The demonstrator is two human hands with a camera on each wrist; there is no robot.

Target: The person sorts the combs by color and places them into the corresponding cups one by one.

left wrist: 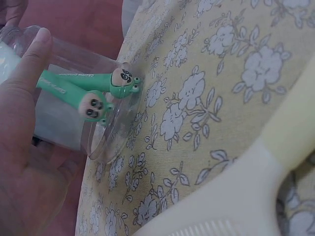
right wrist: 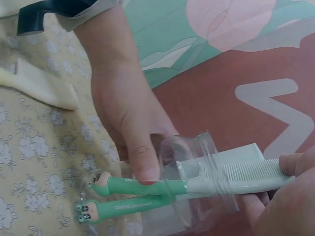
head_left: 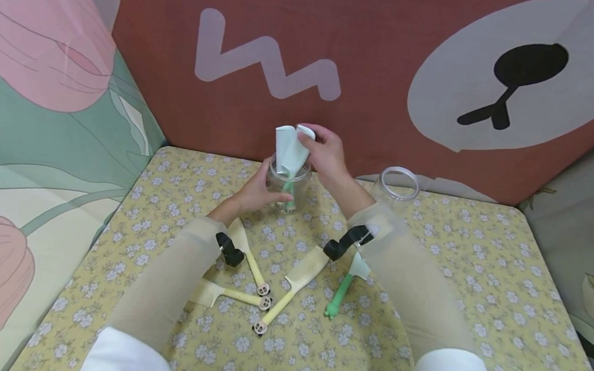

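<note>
Steadying a clear jar (head_left: 288,186) on the flowered bench (head_left: 476,290) with the left hand (head_left: 255,193), fingers curled round its wall, thumb pressed flat on the plastic in both wrist views. Pinching the toothed end of a pale green comb (head_left: 289,148) with the right hand (head_left: 327,153), directly above the jar mouth. Standing near upright, long axis roughly in line with the jar's, handle down inside, teeth sticking out above the rim. Showing two green handles with little panda heads (left wrist: 106,93) side by side against the jar base, so two combs (right wrist: 147,194) inside, both touching the bottom or nearly so. Lying loose nearer the body: three cream combs (head_left: 290,285) and one more green comb (head_left: 344,289), closest to the right forearm. Standing apart to the right, a second clear jar (head_left: 396,187).
</note>
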